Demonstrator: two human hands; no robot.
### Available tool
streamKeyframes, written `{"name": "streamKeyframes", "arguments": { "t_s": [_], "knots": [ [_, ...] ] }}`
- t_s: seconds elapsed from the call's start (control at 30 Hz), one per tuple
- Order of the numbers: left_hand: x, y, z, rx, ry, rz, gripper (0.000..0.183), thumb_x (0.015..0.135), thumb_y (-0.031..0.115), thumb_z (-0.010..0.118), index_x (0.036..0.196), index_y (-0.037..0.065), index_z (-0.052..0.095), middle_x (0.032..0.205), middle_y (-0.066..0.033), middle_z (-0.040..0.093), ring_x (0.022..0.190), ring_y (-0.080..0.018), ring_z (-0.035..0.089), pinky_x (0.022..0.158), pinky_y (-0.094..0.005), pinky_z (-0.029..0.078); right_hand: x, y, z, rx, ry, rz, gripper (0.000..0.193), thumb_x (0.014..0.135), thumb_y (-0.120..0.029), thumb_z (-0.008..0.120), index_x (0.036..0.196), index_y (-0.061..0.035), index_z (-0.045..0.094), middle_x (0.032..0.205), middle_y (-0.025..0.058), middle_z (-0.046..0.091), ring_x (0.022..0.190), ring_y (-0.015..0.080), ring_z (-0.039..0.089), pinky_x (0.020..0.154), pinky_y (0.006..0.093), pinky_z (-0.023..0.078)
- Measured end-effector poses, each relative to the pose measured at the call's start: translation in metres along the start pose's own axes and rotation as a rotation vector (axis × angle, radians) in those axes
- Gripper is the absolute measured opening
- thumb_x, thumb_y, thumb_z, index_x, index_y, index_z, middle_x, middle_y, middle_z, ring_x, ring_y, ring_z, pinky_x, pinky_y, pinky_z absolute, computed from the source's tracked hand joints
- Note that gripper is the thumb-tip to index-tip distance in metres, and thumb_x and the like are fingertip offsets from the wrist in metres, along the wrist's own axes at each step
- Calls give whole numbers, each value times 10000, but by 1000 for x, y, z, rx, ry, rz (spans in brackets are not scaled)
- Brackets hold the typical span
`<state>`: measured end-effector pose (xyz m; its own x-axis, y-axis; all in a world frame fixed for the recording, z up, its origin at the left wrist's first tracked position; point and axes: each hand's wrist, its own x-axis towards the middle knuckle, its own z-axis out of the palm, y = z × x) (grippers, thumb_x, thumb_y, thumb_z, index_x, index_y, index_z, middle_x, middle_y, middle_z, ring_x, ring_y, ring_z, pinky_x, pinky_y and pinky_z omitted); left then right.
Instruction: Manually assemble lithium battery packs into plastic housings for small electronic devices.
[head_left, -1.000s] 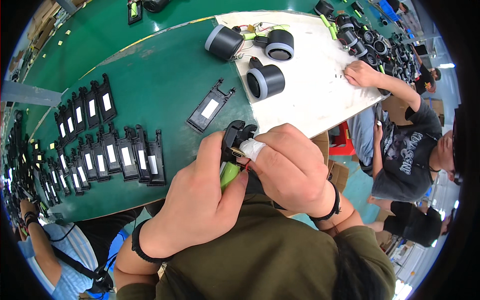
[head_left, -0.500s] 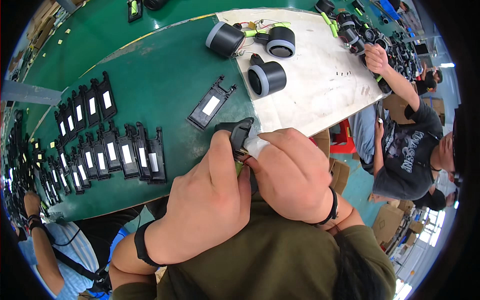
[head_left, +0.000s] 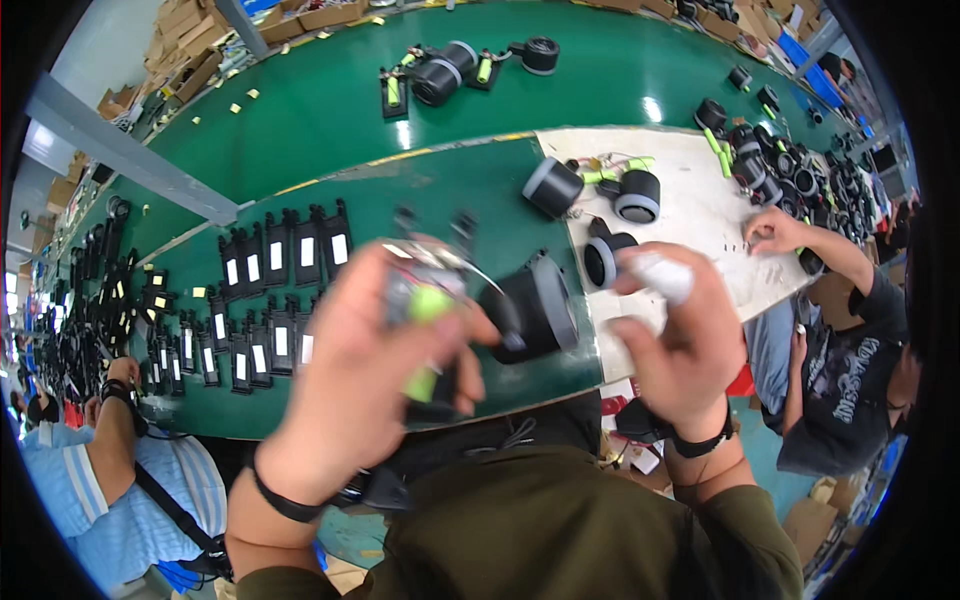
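My left hand is closed around a bright green cylindrical battery with thin wires and dark parts, all smeared by motion. Two blurred black prongs rise beyond its fingers. Close to those fingertips is a black cylindrical housing with a grey ring, tilted above the green table; whether it is joined to the battery I cannot tell. On the other side of that housing, my right hand is raised with thumb and fingers apart, holding nothing. White tape wraps one of its fingers. Another black housing stands just beyond it.
Black plates with white labels lie in rows on the left of the green table. More ringed housings with green batteries rest on a pale board. A co-worker's hand reaches over it; another co-worker's hand is far left.
My hands were together on a dark part and are now apart, the right moved rightward. The ringed housing between them has come into sight. The view has shifted, showing more of the far table.
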<state>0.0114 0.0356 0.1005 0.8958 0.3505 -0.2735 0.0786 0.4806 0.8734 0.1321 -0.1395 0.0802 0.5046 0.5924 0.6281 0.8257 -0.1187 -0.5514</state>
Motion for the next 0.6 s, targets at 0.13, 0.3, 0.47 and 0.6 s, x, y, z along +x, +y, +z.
{"name": "streamKeyframes", "arguments": {
  "t_s": [0.13, 0.3, 0.47, 0.6],
  "knots": [
    [39, 57, -38, -39, 221, 153, 168, 865, 130, 548, 965, -3, 524, 839, -98, 587, 607, -198, 600, 527, -308, 504, -23, 32, -27, -85, -56, 148, 211, 664, 39, 699, 860, 19, 621, 878, 153, 634, 781, 286, 616, 689, 313, 486],
    [155, 76, -137, -23, 380, 76, 128, 849, 23, 563, 942, -34, 494, 928, -140, 501, 798, -223, 543, 611, -307, 551, -39, 62, -13, -56, -298, 313, 135, 706, -7, 694, 795, 9, 594, 775, 147, 590, 707, 318, 582, 634, 331, 474],
    [219, 91, -281, -162, 593, 222, 314, 847, 42, 561, 1092, -80, 406, 1103, -225, 425, 978, -324, 488, 798, -424, 522, -39, 68, 34, -106, -537, 246, 179, 754, -149, 670, 858, -25, 595, 821, 127, 575, 776, 314, 576, 657, 384, 472],
    [203, 84, -239, 88, 935, 1, 605, 828, 260, 611, 1331, 48, 350, 1381, -247, 280, 1281, -383, 269, 995, -508, 290, -55, 62, 62, -233, -554, 196, 267, 720, -225, 691, 871, -49, 560, 832, 98, 527, 759, 288, 548, 640, 386, 445]
  ]
}}
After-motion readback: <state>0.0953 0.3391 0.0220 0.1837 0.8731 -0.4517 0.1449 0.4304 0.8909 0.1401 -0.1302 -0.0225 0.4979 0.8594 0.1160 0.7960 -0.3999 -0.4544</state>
